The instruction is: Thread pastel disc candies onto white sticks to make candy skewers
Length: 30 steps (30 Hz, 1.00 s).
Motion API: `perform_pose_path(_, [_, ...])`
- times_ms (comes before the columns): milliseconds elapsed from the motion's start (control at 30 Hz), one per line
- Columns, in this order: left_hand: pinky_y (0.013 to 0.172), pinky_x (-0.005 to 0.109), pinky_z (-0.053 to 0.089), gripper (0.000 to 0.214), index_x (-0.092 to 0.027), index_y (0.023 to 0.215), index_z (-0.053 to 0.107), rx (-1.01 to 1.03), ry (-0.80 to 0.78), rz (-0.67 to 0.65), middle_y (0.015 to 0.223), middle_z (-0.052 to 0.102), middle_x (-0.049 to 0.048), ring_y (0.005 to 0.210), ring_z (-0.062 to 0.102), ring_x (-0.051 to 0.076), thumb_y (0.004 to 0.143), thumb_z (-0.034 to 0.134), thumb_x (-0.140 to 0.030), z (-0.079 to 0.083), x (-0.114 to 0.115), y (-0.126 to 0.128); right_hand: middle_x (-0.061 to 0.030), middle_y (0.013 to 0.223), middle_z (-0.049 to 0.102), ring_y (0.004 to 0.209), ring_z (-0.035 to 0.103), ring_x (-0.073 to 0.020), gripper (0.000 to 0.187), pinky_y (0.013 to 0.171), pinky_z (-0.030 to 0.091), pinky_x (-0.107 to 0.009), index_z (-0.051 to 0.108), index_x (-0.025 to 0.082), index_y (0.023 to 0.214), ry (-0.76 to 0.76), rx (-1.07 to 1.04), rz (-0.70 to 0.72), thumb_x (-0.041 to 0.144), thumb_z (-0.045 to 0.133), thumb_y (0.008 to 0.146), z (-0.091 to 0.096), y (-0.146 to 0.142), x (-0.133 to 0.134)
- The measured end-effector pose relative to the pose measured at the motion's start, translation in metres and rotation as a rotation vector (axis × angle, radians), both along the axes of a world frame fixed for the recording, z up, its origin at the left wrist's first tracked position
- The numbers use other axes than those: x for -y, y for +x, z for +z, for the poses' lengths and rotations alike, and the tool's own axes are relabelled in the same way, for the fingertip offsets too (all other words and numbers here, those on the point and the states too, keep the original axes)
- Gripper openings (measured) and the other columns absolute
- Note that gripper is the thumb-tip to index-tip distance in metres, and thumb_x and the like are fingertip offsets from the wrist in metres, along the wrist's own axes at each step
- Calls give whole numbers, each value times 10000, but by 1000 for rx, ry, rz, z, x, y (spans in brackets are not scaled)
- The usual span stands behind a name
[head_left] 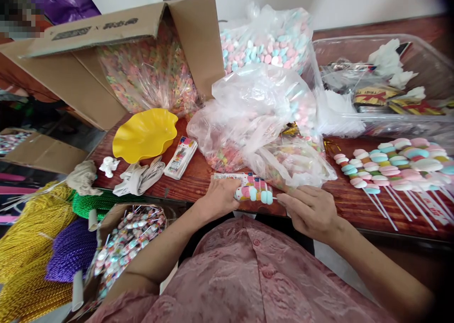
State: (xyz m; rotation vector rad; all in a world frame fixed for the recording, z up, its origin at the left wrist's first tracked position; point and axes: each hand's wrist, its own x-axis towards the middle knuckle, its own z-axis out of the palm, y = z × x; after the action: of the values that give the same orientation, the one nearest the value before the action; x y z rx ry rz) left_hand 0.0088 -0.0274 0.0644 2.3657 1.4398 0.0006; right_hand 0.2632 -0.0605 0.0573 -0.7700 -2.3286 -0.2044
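Note:
A marshmallow skewer [253,194] in pastel pink, yellow and blue lies at the table's front edge. It is over or partly in a printed clear bag [244,177]; I cannot tell how far in. My left hand [222,196] is closed on the bag's left end, its fingertips partly hidden. From the right, my right hand [312,210] pinches the skewer's white stick between thumb and fingers. To the right lie several finished marshmallow skewers [400,164], their sticks pointing toward me. A stack of printed bags [181,157] rests left of my left hand.
Behind my hands are clear bags of candy [255,119]. A yellow wavy dish [144,135], a cardboard box [198,39] and a clear plastic bin [383,119] stand around. Below left, a box of skewers [131,242] sits beside bundles of gold cord [35,238] and purple cord [73,252].

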Motion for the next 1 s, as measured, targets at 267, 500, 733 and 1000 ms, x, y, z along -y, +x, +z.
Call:
perform_pose_path(267, [612, 273, 347, 150, -187, 796, 609, 113, -101, -29, 814, 689, 48, 727, 610, 195, 791, 654, -330, -3, -2, 2, -32, 759, 659, 665, 545, -144, 215, 618, 422, -308, 593, 155, 1041, 70, 90, 64, 62, 535, 856, 18, 2, 8])
perform_pose_path(500, [610, 271, 345, 89, -189, 860, 632, 152, -28, -89, 789, 679, 47, 709, 595, 188, 806, 602, -252, -17, -2, 5, -29, 748, 640, 742, 590, -160, 217, 641, 433, -294, 589, 161, 1011, -35, 2, 32, 33, 509, 855, 5, 0, -2])
perform_pose_path(733, [644, 299, 370, 108, -170, 869, 615, 62, 74, -96, 815, 661, 81, 773, 607, 230, 773, 574, -197, -19, -2, 3, -30, 700, 615, 675, 546, -145, 155, 599, 386, -288, 615, 154, 872, -71, -31, 50, 64, 489, 877, 0, -12, -2])
perform_pose_path(1000, [641, 277, 378, 184, -171, 863, 607, 257, 68, -339, 772, 637, 43, 710, 573, 178, 717, 546, -76, -28, -9, -15, -21, 712, 617, 702, 561, -143, 198, 645, 406, -284, 637, 168, 922, -198, 29, 128, 69, 468, 890, -6, 7, -13])
